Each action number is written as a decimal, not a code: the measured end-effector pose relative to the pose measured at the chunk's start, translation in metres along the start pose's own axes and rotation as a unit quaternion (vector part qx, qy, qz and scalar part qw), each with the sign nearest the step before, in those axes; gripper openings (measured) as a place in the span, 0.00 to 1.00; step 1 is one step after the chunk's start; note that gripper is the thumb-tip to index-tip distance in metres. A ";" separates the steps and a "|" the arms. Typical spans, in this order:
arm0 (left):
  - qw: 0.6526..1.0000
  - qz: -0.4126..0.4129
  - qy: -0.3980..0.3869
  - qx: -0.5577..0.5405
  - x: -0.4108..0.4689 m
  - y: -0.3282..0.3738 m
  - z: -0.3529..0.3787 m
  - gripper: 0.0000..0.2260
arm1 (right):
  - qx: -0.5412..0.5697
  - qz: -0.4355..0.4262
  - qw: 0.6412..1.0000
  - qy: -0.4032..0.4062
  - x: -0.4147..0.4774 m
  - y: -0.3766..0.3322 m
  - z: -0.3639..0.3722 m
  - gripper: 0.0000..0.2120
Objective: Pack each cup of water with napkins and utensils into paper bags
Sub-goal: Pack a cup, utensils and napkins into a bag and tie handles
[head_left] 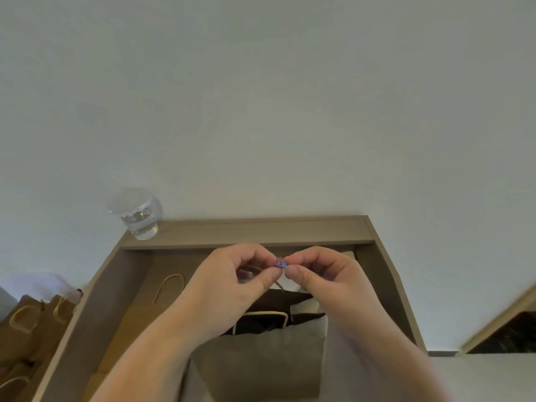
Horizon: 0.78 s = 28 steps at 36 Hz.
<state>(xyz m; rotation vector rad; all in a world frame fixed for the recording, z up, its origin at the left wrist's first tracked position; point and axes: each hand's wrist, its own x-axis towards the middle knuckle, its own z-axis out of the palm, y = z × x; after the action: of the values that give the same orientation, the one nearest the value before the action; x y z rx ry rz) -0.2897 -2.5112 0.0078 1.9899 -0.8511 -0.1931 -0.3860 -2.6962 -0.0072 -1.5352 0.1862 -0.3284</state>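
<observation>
Two bare forearms reach in from the bottom edge, meeting over an open grey-brown paper bag (261, 361) that stands directly beneath the grip. The left hand (232, 282) and right hand (322, 282) come together fingertip to fingertip, thumbs and forefingers of both pinching a small blue clip (280, 263) between them, the other fingers curled in. A twine handle (279, 286) of the bag rises toward the pinch; whether it is caught in the clip cannot be told. Just below and right of the grip, a white sheet (304, 310) shows in the bag's dark mouth. Below and left of it, a flat brown bag (139, 311) lies with its looped handle up. The cup of water (139, 216), clear and part full, stands above and well to the left of the grip, on the end of a wooden ledge (261, 230) that runs just behind the hands. Far left and lower, more brown bags (26, 323) stand together.
</observation>
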 end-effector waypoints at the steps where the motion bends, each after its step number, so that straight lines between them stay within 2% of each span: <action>1: 1.000 -0.004 -0.002 -0.005 -0.001 0.000 0.000 0.06 | 0.000 0.006 1.000 0.006 0.000 0.000 0.001 0.05; 5: 1.000 -0.006 -0.002 0.008 -0.005 0.001 0.000 0.02 | -0.006 0.020 1.000 0.000 -0.002 0.000 0.002 0.02; 8: 0.999 0.002 0.017 0.029 -0.007 0.003 -0.001 0.03 | -0.007 0.039 0.999 -0.020 -0.001 0.000 0.000 0.04; 12: 0.996 0.027 0.063 0.051 -0.010 0.008 0.000 0.05 | 0.057 0.072 0.995 -0.031 -0.002 0.000 -0.002 0.02; 16: 0.995 0.044 0.072 0.060 -0.012 0.010 0.001 0.05 | 0.001 0.037 0.999 -0.021 -0.002 -0.001 0.000 0.02; 20: 0.991 0.067 0.075 0.089 -0.012 0.012 0.003 0.06 | 0.055 0.067 0.996 -0.029 -0.001 -0.003 -0.001 0.05; 22: 0.987 0.089 0.071 0.114 -0.012 0.013 0.004 0.05 | 0.014 0.039 0.999 -0.007 -0.001 -0.004 -0.003 0.02; 24: 0.985 0.096 0.069 0.123 -0.012 0.014 0.005 0.04 | -0.037 -0.003 0.999 0.011 -0.002 -0.004 -0.004 0.06; 26: 0.987 0.086 0.071 0.111 -0.011 0.013 0.004 0.03 | -0.031 -0.020 0.999 -0.007 -0.004 -0.006 -0.006 0.05; 28: 0.988 0.088 0.068 0.104 -0.011 0.014 0.004 0.03 | 0.026 0.002 0.998 -0.053 -0.005 -0.009 -0.007 0.00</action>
<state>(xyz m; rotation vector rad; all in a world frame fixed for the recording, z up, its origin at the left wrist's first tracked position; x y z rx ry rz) -0.3063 -2.5114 0.0149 2.0789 -0.9854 0.1373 -0.3942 -2.7014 0.0012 -1.4963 0.0967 -0.2460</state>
